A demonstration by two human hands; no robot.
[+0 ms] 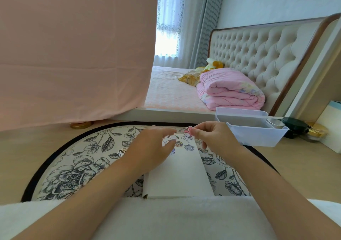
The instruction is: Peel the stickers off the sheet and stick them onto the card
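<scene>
White cloth (175, 217) on your lap meets the card (177, 175). Your left hand (153, 147) rests on it, fingers loosely spread. Your right hand (212, 136) pinches a pink sticker (188, 131) above its far end. Lowered crooked, it could crease or overlap the neighbouring stickers (189, 147).

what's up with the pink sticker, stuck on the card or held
Held: the right hand pinches the pink sticker at the far edge of the card. Whether its lower tip touches the card, cannot tell.
</scene>
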